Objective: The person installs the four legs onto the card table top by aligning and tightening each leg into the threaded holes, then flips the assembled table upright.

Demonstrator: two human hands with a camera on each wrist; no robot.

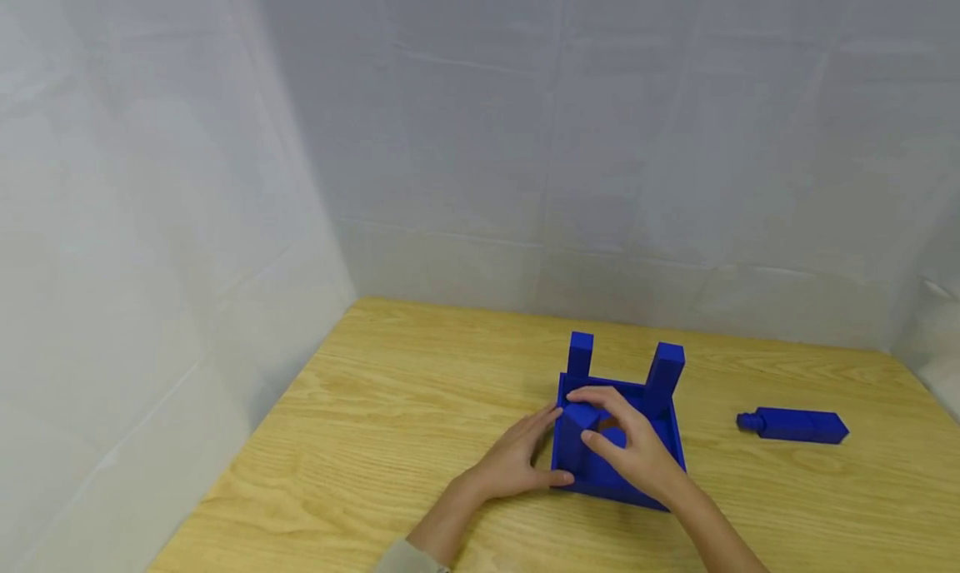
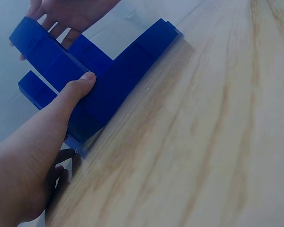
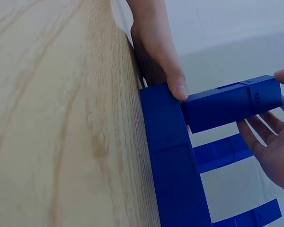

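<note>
A blue square base point(image 1: 672, 440) lies upside down on the wooden table point(image 1: 390, 406). Two blue legs point(image 1: 580, 355) point(image 1: 666, 373) stand upright at its far corners. My right hand point(image 1: 600, 415) grips the top of a third blue leg point(image 1: 572, 444), which stands at the near left corner. In the right wrist view this leg point(image 3: 232, 104) meets the base point(image 3: 173, 156) at the corner. My left hand point(image 1: 536, 452) holds the base's left side, with its thumb point(image 2: 78, 90) pressed on the base's edge point(image 2: 118, 80). A fourth blue leg point(image 1: 795, 426) lies loose on the table to the right.
White sheeting point(image 1: 525, 140) walls the table at the back and on both sides. Bare wood point(image 1: 390, 406) stretches left of the base, and more lies between the base and the loose leg.
</note>
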